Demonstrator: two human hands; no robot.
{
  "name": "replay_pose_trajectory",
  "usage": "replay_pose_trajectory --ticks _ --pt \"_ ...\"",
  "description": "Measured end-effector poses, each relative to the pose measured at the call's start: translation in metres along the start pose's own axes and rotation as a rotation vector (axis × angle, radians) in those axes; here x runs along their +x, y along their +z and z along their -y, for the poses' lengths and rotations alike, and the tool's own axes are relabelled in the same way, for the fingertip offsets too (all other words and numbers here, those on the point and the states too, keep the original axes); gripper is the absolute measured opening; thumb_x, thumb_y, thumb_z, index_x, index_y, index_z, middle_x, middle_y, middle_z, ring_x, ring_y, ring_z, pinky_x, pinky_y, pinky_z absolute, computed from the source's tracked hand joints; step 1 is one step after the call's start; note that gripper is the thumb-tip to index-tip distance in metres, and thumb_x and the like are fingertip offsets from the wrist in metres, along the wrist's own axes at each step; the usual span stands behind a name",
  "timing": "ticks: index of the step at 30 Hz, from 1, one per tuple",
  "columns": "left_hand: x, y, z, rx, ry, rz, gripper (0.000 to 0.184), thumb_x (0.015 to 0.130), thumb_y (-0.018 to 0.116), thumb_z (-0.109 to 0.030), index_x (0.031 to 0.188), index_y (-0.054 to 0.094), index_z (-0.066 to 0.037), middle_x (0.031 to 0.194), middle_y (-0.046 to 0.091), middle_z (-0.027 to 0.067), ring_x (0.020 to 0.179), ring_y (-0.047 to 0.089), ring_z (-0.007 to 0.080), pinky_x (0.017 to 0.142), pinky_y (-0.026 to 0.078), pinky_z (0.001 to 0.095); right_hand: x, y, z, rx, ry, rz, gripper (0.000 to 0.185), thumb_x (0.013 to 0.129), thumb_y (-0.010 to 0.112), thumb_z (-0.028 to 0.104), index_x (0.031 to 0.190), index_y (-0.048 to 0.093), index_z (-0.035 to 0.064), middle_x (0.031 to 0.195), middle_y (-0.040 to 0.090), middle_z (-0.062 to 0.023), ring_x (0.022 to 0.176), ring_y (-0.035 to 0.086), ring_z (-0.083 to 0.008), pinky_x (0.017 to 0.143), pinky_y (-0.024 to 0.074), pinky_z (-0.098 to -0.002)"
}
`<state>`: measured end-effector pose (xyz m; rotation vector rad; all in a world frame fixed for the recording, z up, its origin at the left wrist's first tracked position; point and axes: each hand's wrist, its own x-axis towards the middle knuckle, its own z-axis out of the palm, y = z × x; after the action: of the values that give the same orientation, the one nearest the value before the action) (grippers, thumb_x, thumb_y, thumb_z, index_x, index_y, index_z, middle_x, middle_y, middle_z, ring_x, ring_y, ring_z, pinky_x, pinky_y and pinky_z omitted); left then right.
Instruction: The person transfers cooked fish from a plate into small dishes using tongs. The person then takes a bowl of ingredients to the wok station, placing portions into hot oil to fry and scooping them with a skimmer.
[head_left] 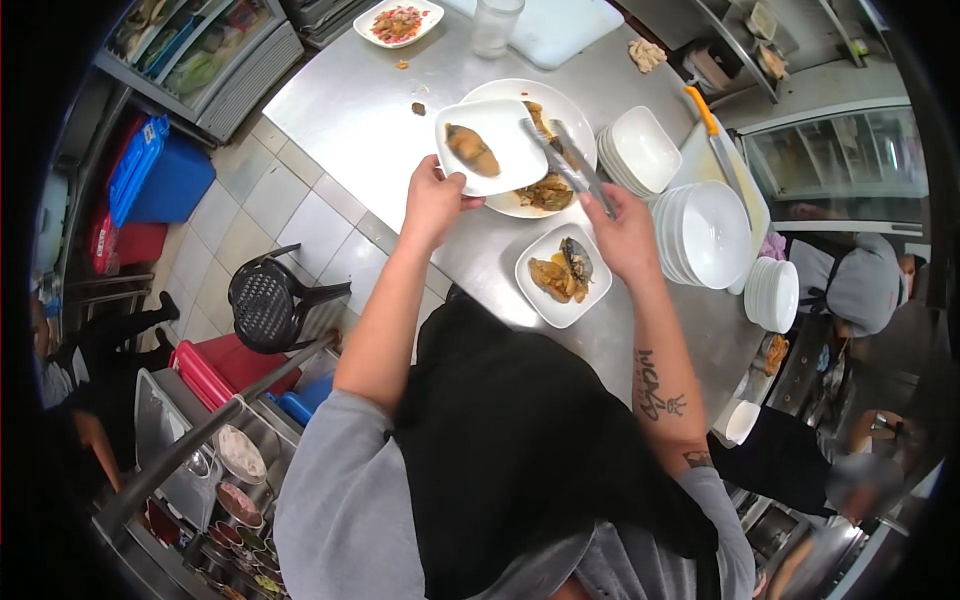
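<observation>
My left hand (437, 203) grips the near left edge of a white square plate (510, 145), which carries one brown piece of fish (471, 150). In my right hand (620, 228) are metal tongs (580, 170), a little blurred, with their tips over a big round white plate (575, 110). Pieces of cooked fish (546, 192) in brown sauce lie on that round plate, partly hidden by the square plate and the tongs. Closer to me, a second square dish (562, 311) on the steel table holds more cooked fish pieces (565, 272).
Stacked square plates (645, 150), bowls (712, 232) and small dishes (772, 295) line the right side. An orange-handled knife (712, 125) lies on a cutting board (740, 180). A chopped-food dish (398, 22) stands far left. A black chair (272, 300) and other people (865, 285) are nearby.
</observation>
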<state>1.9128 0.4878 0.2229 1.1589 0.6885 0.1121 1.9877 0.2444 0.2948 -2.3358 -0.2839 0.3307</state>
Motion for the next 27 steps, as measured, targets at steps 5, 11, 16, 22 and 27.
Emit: replay_pose_trajectory --ticks 5,11,16,22,27 --pt "-0.003 -0.017 -0.003 -0.044 0.038 -0.05 0.038 0.087 0.047 0.004 0.123 0.04 0.013 0.107 0.055 0.0203 0.088 0.069 0.0296 0.07 0.064 0.0323 -0.005 -0.005 -0.022 -0.296 0.158 -0.011 0.052 0.087 0.066 0.039 0.115 0.065 -0.0048 0.096 0.069 -0.0263 0.091 0.068 -0.0385 0.082 0.0523 -0.0427" --pt "-0.019 -0.027 -0.003 -0.075 0.003 -0.077 0.038 0.087 0.046 0.004 0.124 0.04 0.013 0.111 0.055 0.0197 0.091 0.068 0.0306 0.072 0.063 0.0335 0.021 0.026 -0.056 -0.224 0.2 -0.034 0.052 0.085 0.067 0.041 0.111 0.067 -0.0043 0.098 0.069 -0.0269 0.095 0.067 -0.0388 0.086 0.0517 -0.0425" --pt "-0.019 -0.03 0.009 -0.067 0.02 -0.071 0.041 0.087 0.048 0.003 0.126 0.04 0.011 0.107 0.052 0.0166 0.088 0.069 0.0296 0.069 0.063 0.0327 0.013 0.011 -0.066 -0.022 0.139 -0.078 0.046 0.086 0.07 0.034 0.11 0.068 -0.005 0.091 0.07 -0.0244 0.086 0.068 -0.0337 0.079 0.052 -0.0388" --pt "-0.014 -0.015 0.009 -0.053 0.012 0.012 0.039 0.086 0.049 0.002 0.124 0.042 0.01 0.106 0.054 0.0159 0.083 0.07 0.0275 0.066 0.062 0.0309 -0.008 -0.026 0.022 0.013 0.002 0.09 0.041 0.086 0.072 0.029 0.108 0.068 -0.004 0.084 0.069 -0.0211 0.074 0.066 -0.03 0.07 0.0509 -0.0376" --pt "-0.013 -0.013 0.009 -0.086 -0.023 0.057 0.038 0.086 0.046 0.003 0.124 0.046 0.007 0.112 0.058 0.0161 0.088 0.07 0.0271 0.066 0.062 0.0305 -0.008 -0.007 0.02 -0.074 -0.107 0.017 0.043 0.085 0.071 0.035 0.11 0.067 0.0006 0.082 0.068 -0.0202 0.072 0.066 -0.0316 0.068 0.0508 -0.0394"
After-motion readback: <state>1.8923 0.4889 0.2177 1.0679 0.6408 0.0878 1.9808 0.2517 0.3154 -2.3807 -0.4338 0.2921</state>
